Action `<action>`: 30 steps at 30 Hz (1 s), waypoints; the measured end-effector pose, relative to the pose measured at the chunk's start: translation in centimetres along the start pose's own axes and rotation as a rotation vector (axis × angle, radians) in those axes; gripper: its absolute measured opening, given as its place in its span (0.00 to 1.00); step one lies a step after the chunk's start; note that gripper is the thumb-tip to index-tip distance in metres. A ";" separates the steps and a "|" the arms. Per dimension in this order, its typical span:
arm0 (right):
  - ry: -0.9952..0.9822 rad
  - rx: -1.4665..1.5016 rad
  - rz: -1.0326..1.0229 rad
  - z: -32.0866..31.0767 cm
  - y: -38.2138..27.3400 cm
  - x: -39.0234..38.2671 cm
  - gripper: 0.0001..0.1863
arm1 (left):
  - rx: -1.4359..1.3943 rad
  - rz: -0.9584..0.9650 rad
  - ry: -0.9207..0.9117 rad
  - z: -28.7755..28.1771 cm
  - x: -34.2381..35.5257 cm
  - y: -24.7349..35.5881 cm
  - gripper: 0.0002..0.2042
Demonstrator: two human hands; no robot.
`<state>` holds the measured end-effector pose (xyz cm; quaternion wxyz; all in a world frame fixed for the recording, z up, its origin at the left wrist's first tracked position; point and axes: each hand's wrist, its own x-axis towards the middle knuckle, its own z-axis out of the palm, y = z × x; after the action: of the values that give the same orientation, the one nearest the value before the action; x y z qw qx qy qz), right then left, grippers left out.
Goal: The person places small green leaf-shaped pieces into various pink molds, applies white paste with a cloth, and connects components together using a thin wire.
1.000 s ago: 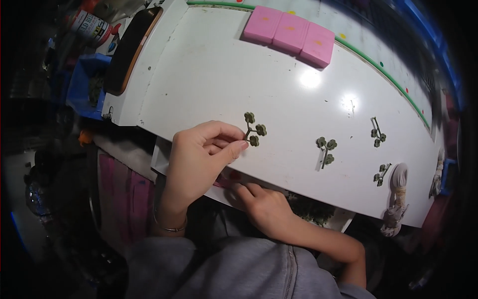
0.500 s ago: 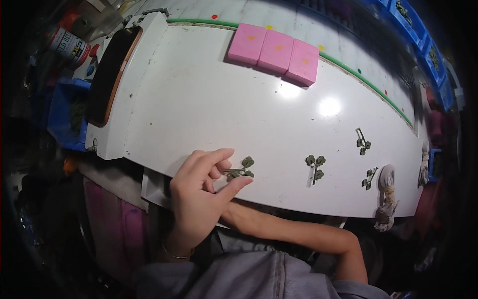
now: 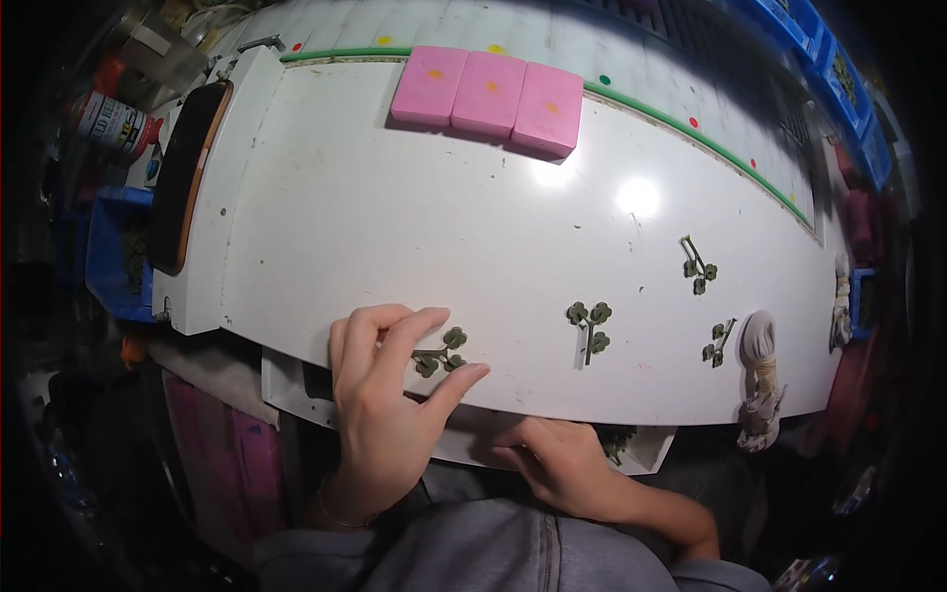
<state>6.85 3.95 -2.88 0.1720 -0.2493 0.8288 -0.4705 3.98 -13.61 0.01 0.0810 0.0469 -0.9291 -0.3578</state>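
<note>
My left hand (image 3: pixel 385 395) rests at the near edge of the white table (image 3: pixel 414 217) and pinches a small green sprig with round leaves (image 3: pixel 441 350) between thumb and fingers. My right hand (image 3: pixel 552 459) is lower, below the table edge, over a shallow white tray (image 3: pixel 641 454) that holds more green pieces; its fingers are curled and I cannot tell what they hold. Three more sprigs lie flat on the table to the right: one (image 3: pixel 590 323) in the middle, one (image 3: pixel 698 266) farther back, one (image 3: pixel 719 342) near the edge.
Three pink blocks (image 3: pixel 485 89) sit side by side at the far edge, by a green strip (image 3: pixel 691 128). A dark oval object with an orange rim (image 3: pixel 187 173) lies at the left. A white bundle (image 3: pixel 760 375) hangs at the right edge. Blue bins (image 3: pixel 109 252) stand at the left.
The view has shifted, so the table sits higher in the picture. My left hand still pinches the sprig near the table's front edge. My right hand stays under the edge.
</note>
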 end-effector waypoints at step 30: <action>0.417 0.351 0.174 -6.2 -5.2 -2.5 0.10 | -0.599 0.149 -0.440 0.0 -0.6 4.2 0.16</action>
<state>6.99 7.42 4.78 0.0780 -0.0417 0.7705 -0.6312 4.48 -10.43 2.77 -0.0845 -0.1243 -0.7793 -0.6083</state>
